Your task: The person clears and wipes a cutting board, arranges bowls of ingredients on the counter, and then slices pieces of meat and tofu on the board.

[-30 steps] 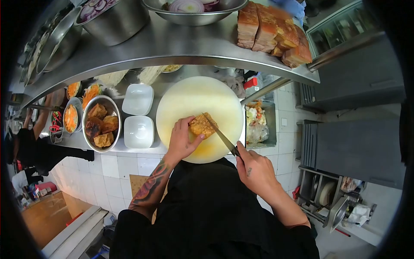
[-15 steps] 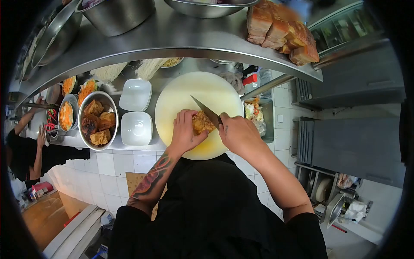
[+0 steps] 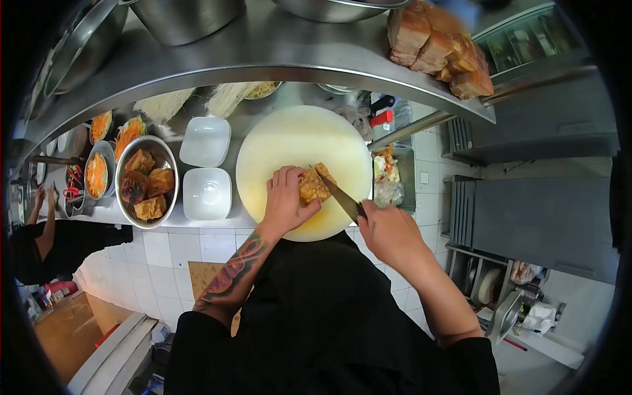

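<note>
On a round white cutting board (image 3: 276, 141) lies a golden-brown block of fried tofu (image 3: 312, 189). My left hand (image 3: 284, 196) is closed on the block from its left side, fingers curled over the far end and thumb along the near edge. My right hand (image 3: 390, 234) grips the handle of a kitchen knife (image 3: 343, 200). The blade slants up and left into the block's right part, and a slice (image 3: 324, 173) stands at the blade's far side. Whether the edge has reached the board is hidden.
Left of the board are white square bowls (image 3: 207, 194) and a metal colander (image 3: 174, 197) holding several fried tofu blocks. A steel shelf (image 3: 289, 76) overhangs the far side, with pork belly slabs (image 3: 438, 49) on it. A scrap bin (image 3: 407, 191) stands right. Another person (image 3: 56, 243) works far left.
My right hand has drawn the knife down and right, and the blade now sits in the tofu, parting a slice at the right. My left hand keeps its hold.
</note>
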